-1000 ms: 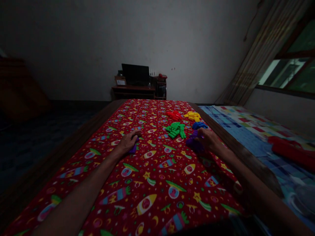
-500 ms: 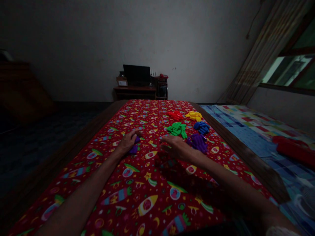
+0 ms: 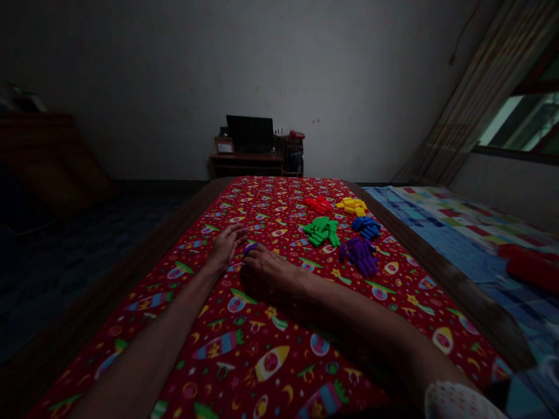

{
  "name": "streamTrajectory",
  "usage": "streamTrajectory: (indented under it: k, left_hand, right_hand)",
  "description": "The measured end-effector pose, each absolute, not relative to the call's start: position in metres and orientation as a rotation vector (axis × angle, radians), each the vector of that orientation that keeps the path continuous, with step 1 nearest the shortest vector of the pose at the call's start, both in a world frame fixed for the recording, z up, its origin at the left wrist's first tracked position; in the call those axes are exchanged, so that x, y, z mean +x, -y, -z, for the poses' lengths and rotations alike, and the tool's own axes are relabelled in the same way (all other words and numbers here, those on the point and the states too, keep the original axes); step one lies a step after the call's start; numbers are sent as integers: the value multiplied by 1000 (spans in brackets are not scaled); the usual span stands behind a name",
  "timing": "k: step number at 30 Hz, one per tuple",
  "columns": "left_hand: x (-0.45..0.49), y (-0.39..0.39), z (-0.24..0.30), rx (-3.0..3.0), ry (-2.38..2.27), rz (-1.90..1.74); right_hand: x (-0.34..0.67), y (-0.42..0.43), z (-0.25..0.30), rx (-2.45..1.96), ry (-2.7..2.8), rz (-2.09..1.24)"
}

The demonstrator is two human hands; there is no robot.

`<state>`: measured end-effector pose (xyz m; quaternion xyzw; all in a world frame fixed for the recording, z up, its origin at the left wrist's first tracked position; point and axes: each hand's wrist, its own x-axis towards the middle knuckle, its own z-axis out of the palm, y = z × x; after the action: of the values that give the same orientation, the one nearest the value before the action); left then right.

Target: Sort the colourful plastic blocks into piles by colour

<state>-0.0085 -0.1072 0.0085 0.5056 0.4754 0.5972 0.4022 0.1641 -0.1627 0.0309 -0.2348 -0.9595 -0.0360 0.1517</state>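
My left hand (image 3: 226,245) lies on the red rocket-print cloth (image 3: 271,326) with its fingers stretched out and apart, right beside a small purple piece (image 3: 250,248). My right hand (image 3: 267,269) has come across next to it, fingers curled down over that purple piece. To the right lie sorted heaps of plastic pieces: purple (image 3: 361,256), green (image 3: 322,231), blue (image 3: 367,227), red (image 3: 318,204) and yellow (image 3: 353,205).
The cloth covers a long wooden table (image 3: 441,279). A checked bedspread (image 3: 463,233) with a red object (image 3: 530,265) lies to the right. A low desk with a dark monitor (image 3: 251,135) stands at the far wall. A curtained window is at upper right.
My right hand has left the purple heap and moved left across the cloth to the purple piece by my left hand. My left hand has opened off that piece.
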Motion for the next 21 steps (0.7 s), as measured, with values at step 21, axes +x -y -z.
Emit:
streamTrajectory:
  k: [21]
  left_hand:
    - [10, 136, -28, 2331, -1658, -861]
  right_hand:
    - [330, 180, -75, -1067, 2300, 105]
